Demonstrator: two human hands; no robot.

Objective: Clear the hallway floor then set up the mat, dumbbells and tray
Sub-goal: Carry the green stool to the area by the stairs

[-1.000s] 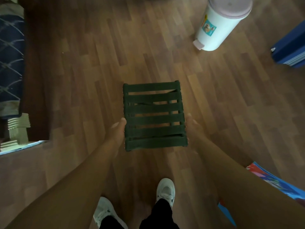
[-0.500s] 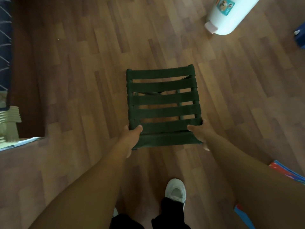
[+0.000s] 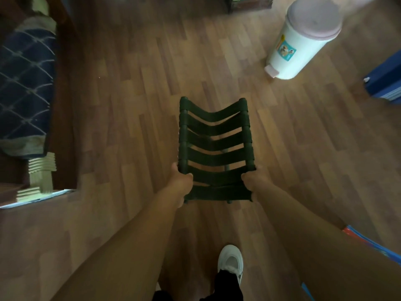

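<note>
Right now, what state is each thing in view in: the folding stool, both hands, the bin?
Green folding stool: partly folded, webbing straps sagging in the middle, gripped at its near corners.
Left hand: closed on the stool's near left rail.
Right hand: closed on the stool's near right rail.
White pedal bin: upright on the wood floor, lid shut.

The floor (image 3: 134,118) is bare wood ahead and to the left of the stool (image 3: 216,148), so there is room to pass there. A white bin (image 3: 301,44) stands ahead on the right. A blue box (image 3: 386,83) sits at the far right edge. A bed (image 3: 23,88) blocks the left side. A blue and red thing (image 3: 368,242) lies near the right arm.
</note>
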